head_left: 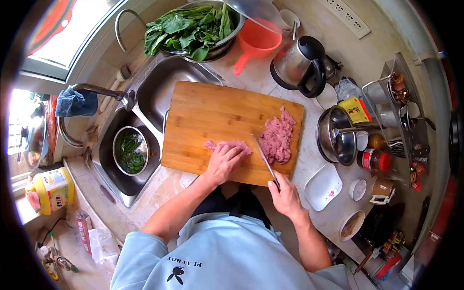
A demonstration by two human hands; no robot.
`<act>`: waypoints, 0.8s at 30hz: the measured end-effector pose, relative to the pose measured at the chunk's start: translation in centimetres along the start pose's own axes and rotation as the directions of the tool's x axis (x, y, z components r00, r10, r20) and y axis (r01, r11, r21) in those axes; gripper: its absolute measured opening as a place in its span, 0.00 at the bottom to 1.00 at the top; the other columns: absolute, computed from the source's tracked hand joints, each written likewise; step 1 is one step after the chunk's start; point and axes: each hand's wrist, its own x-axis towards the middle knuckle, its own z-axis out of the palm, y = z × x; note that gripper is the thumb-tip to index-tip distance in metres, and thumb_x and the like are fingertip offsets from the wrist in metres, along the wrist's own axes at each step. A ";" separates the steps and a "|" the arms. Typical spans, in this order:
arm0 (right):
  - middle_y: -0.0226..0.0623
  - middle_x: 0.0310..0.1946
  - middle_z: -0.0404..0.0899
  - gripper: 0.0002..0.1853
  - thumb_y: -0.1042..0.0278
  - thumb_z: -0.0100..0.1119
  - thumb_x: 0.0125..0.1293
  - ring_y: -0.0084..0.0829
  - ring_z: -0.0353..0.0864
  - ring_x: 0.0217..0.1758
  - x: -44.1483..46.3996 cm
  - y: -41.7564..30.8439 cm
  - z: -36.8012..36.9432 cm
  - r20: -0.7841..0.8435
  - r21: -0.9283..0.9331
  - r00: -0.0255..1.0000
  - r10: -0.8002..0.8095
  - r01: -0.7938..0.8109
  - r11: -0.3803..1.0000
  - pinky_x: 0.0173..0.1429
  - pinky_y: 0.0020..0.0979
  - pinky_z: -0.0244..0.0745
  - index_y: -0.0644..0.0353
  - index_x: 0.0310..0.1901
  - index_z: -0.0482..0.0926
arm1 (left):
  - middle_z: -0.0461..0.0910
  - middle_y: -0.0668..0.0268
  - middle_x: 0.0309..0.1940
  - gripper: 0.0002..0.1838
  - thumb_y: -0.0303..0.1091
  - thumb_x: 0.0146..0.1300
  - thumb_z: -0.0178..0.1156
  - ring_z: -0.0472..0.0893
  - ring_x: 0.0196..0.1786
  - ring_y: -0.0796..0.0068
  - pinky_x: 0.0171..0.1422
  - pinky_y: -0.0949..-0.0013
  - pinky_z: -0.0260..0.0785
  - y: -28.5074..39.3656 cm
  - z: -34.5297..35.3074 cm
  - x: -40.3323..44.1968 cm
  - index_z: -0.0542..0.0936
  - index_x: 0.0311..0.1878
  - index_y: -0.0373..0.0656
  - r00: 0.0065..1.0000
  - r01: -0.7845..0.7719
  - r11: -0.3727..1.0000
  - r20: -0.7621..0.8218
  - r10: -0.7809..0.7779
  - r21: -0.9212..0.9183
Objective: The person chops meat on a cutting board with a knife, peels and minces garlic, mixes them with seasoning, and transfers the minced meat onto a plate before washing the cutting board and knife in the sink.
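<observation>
On the wooden cutting board [203, 116], my left hand [224, 163] presses down on a strip of pink meat [240, 145], its fingers bent over it. My right hand [286, 194] is wrapped round the handle of a knife [264, 157]. The blade points up and to the left, between the strip and a heap of minced meat [279, 135] at the board's right side. A gap separates the blade from my left fingertips.
Left of the board is a double sink [162, 87] with a bowl of greens [130, 151]. Behind stand leafy vegetables [193, 31], a red funnel [258, 41] and a kettle [295, 63]. To the right are a steel pot [327, 135] and a white dish [321, 186].
</observation>
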 end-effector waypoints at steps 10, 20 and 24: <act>0.49 0.39 0.78 0.24 0.55 0.53 0.77 0.55 0.83 0.32 -2.4 -0.9 1.4 0.135 -0.391 0.991 0.011 0.043 0.920 0.36 0.52 0.80 0.60 0.68 0.72 | 0.83 0.62 0.52 0.21 0.29 0.50 0.68 0.80 0.53 0.58 0.56 0.54 0.71 -0.8 2.3 -0.4 0.86 0.50 0.46 1.000 -0.003 1.000 -0.031 0.002 -0.025; 0.50 0.40 0.78 0.26 0.54 0.52 0.78 0.55 0.84 0.33 -2.0 -1.0 3.0 0.108 -0.441 0.994 0.022 0.029 0.897 0.35 0.53 0.79 0.60 0.70 0.70 | 0.83 0.62 0.51 0.15 0.31 0.53 0.64 0.80 0.55 0.60 0.60 0.56 0.69 -0.9 2.2 -0.3 0.84 0.46 0.41 1.000 -0.005 1.000 -0.018 0.005 -0.002; 0.53 0.42 0.79 0.25 0.55 0.51 0.78 0.59 0.83 0.36 0.6 -0.8 4.2 0.110 -0.373 0.994 0.012 0.030 0.927 0.39 0.54 0.79 0.62 0.69 0.69 | 0.83 0.63 0.52 0.15 0.29 0.52 0.65 0.80 0.56 0.61 0.60 0.56 0.70 -0.6 2.0 -0.3 0.85 0.45 0.42 0.999 0.023 1.000 0.029 -0.023 0.010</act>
